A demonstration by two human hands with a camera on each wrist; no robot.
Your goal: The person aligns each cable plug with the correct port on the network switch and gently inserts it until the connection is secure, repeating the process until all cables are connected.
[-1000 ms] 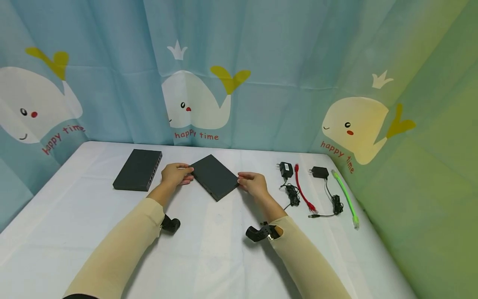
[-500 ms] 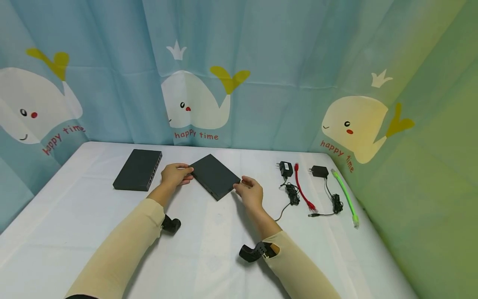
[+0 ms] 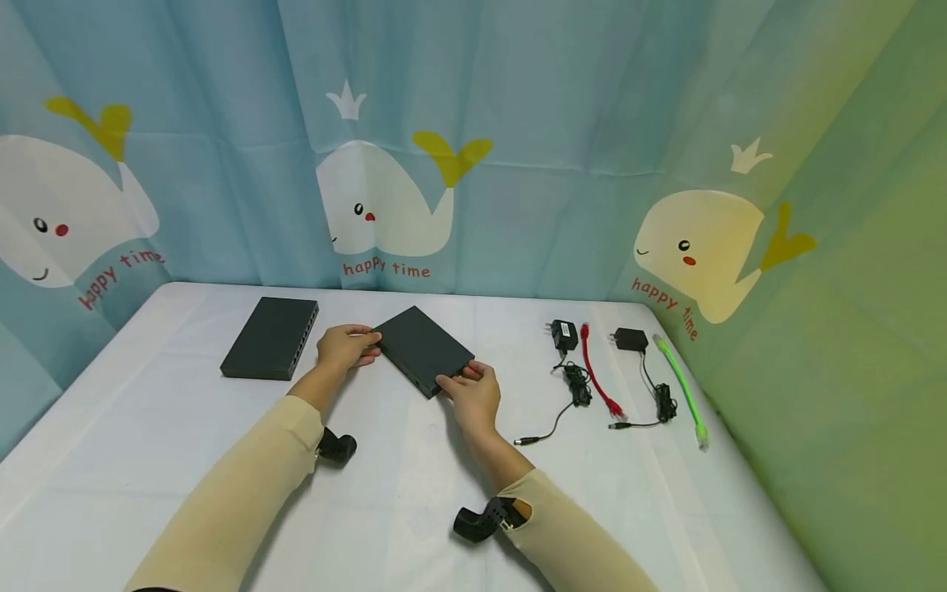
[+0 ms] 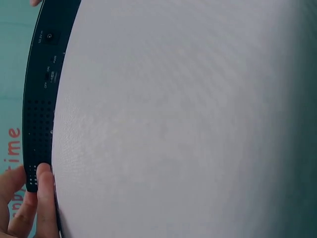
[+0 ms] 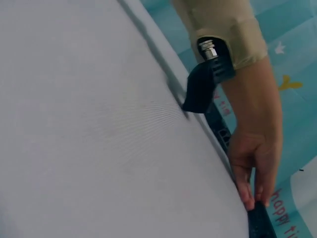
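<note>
A flat black network switch (image 3: 422,345) is turned cornerwise in the head view. Its left corner is pinched by my left hand (image 3: 344,347), thumb on top and fingers below. My right hand (image 3: 476,399) grips the near-right edge, thumb close to the near corner. In the left wrist view, the switch's narrow side shows a round power socket (image 4: 49,36), small lettering and vent holes, with left-hand fingers (image 4: 45,193) at its end. The right wrist view catches the left hand (image 5: 257,158) pinching the switch's corner; the right hand's own fingers are outside that view.
Left of the hands lies a second black network switch (image 3: 270,339) with a row of ports. To the right are a power adapter (image 3: 565,335), a red network cable (image 3: 596,370), another power adapter (image 3: 630,339) and a green network cable (image 3: 682,390), on a white tablecloth (image 3: 399,510).
My right hand has slid from the switch's right corner along its edge toward the near corner, taking a new grip. The left hand stays put. The first adapter's plug has come into view.
</note>
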